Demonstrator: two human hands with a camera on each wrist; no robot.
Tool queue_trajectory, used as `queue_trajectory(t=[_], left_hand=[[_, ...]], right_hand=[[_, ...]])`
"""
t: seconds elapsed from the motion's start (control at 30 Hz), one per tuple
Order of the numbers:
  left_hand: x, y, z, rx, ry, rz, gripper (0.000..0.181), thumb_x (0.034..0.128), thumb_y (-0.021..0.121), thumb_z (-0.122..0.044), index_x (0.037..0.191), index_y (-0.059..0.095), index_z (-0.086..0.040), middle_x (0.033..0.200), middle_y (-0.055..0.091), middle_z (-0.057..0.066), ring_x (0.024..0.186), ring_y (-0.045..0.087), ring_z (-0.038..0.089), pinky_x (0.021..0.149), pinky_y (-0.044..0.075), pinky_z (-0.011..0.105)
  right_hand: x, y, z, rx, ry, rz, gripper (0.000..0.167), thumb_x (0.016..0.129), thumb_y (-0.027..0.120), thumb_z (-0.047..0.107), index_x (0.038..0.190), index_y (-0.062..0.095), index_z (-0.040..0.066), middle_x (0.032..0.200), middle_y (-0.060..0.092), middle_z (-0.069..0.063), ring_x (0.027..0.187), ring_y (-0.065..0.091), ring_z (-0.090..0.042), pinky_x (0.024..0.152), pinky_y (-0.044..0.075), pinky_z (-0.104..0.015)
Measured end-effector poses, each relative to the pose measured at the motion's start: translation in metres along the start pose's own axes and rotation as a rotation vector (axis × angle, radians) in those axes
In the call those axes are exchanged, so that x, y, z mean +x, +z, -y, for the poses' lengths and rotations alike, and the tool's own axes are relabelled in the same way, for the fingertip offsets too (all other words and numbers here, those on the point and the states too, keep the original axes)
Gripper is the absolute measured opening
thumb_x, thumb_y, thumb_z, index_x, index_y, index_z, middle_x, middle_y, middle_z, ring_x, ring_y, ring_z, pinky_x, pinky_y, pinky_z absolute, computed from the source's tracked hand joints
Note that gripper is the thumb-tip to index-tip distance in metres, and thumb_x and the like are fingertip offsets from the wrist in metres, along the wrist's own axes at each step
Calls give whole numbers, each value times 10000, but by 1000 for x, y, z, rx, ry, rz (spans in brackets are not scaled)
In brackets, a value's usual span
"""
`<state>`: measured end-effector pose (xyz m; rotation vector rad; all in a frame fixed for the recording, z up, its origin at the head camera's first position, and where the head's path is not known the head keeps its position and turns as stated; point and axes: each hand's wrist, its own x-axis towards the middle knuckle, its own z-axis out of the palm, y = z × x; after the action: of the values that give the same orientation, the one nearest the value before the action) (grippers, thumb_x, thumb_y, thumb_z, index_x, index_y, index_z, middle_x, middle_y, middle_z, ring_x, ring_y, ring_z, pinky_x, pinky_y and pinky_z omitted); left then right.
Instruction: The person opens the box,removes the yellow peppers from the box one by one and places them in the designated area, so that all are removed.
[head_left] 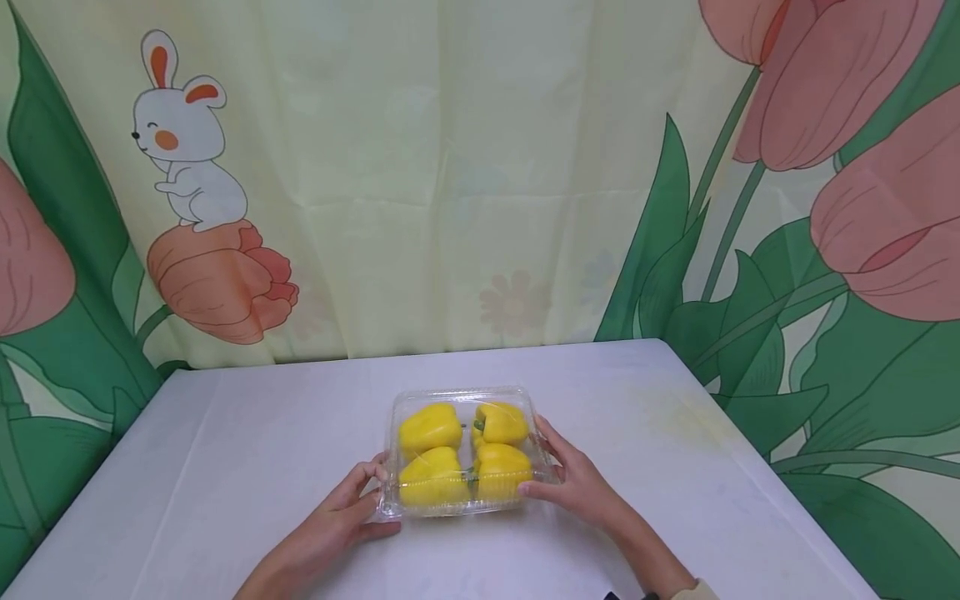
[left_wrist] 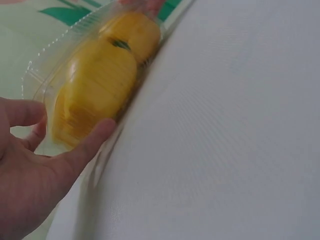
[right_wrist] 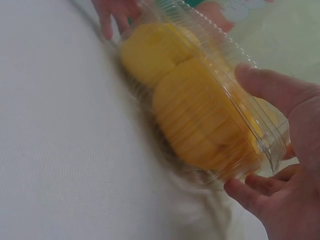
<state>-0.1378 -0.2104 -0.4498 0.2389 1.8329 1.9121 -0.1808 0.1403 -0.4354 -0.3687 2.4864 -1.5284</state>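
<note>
A clear plastic clamshell box [head_left: 459,392] holds several yellow bell peppers [head_left: 430,429], with green stems showing on some. It stands near the middle of the white table, its lid over the peppers. My left hand [head_left: 341,510] grips the box's left side. In the left wrist view, that hand [left_wrist: 37,180] has its thumb low against the wall and fingers at the end. On the opposite side, my right hand [head_left: 581,485] holds the right edge; in the right wrist view its thumb [right_wrist: 267,85] lies along the lid's rim while the fingertips [right_wrist: 245,195] touch the lower part.
A white cloth covers the table [head_left: 285,433]. Behind it hangs a pale curtain [head_left: 450,208] printed with tulips, leaves and a white rabbit [head_left: 187,142]. A small dark object [head_left: 630,596] shows at the bottom edge, near the right sleeve [head_left: 696,591].
</note>
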Motion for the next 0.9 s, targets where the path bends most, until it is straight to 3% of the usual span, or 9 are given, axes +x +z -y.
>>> queue_trajectory(t=[0.17,0.4,0.9], left_hand=[[1,-2,-1,-45,-21,7,489,988,514,-325,1356,285,-98,1629,-45,25,1290,463,190,1004,502,427],[2,-4,-1,-57,-35,26,591,984,530,-287,1461,216,-137,1628,-22,52,1277,477,161,1010,498,429],[6,-8,3,-73,-9,44,567,981,540,-202,1427,203,-103,1616,25,118,1273,454,173,992,504,470]], right_hand=[[0,1,0,-1,-1,-3,994,773,794,346,1553,185,243,1627,183,-47,1458,283,-337,1099,384,-509],[0,2,1,-10,7,-6,993,771,794,348,1551,188,253,1625,194,-37,1456,293,-326,1097,385,-520],[2,3,-1,-35,-10,-12,998,772,792,353,1554,183,239,1625,189,-51,1454,283,-354,1088,402,-511]])
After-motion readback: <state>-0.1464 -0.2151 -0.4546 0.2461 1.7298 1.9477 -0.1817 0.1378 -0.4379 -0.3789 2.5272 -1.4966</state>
